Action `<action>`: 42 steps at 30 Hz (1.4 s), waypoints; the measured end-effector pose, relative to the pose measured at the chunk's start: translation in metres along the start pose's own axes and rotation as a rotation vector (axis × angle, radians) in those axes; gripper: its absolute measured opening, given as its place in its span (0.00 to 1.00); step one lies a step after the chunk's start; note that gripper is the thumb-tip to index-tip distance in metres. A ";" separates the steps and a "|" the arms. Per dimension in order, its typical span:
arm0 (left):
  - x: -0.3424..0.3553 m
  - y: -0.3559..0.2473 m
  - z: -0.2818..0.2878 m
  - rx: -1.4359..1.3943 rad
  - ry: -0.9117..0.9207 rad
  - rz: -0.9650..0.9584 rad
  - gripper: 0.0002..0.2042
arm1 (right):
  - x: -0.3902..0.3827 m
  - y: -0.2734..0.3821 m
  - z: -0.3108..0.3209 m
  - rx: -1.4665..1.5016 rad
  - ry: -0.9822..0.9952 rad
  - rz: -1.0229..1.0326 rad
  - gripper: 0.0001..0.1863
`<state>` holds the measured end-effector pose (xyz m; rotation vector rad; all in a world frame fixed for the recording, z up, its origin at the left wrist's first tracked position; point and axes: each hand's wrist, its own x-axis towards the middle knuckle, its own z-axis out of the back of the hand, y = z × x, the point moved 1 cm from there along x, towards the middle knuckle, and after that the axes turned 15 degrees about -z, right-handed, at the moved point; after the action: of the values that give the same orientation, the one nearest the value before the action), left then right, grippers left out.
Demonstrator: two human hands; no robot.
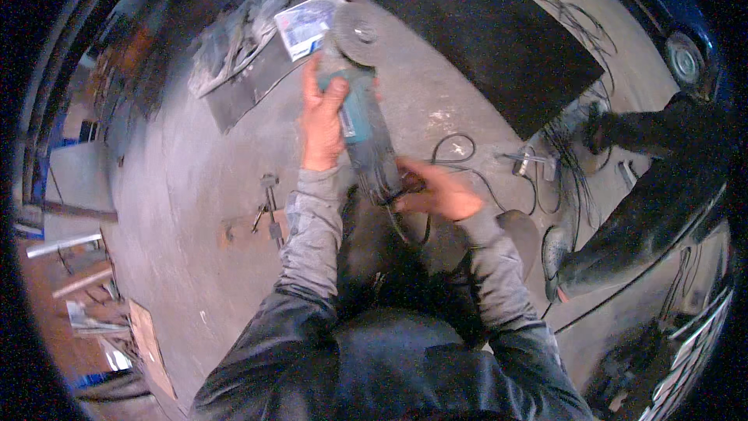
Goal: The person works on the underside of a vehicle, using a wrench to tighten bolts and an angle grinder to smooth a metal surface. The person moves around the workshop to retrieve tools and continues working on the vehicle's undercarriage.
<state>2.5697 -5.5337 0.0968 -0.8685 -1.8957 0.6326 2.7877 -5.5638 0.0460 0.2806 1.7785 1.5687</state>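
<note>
An angle grinder [360, 121] with a teal and dark body is held up in front of me, its disc end pointing away. My left hand [323, 105] is wrapped round the teal front part, thumb on top, just behind the round grey disc [355, 33]. At the rear end, my right hand [436, 191] grips the dark tail of the tool, its fingers partly hidden and a little blurred. A black power cord [413, 238] leaves the tail and loops onto the floor at the right.
A large black sheet [475, 31] lies on the concrete floor ahead. Left of it are a white-and-blue package [306, 25] and crumpled grey plastic [241, 39]. A metal clamp [271, 206] rests at the left. Another person's dark-trousered leg [639, 218] and tangled cables [573, 164] are at the right.
</note>
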 end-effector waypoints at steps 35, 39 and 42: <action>-0.045 -0.011 -0.004 -0.478 0.147 0.197 0.37 | -0.023 0.180 0.009 -0.535 -0.585 -0.062 0.40; -0.041 -0.018 -0.001 -0.491 0.156 0.167 0.35 | -0.027 0.220 -0.030 -1.326 -0.642 0.478 0.37; -0.043 -0.017 -0.011 -0.781 0.029 0.128 0.36 | -0.004 0.216 -0.042 -1.584 -0.581 0.678 0.30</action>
<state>2.5884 -5.5770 0.0911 -1.4797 -2.0851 -0.0855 2.6994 -5.5487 0.2471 0.4573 -0.3176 2.4785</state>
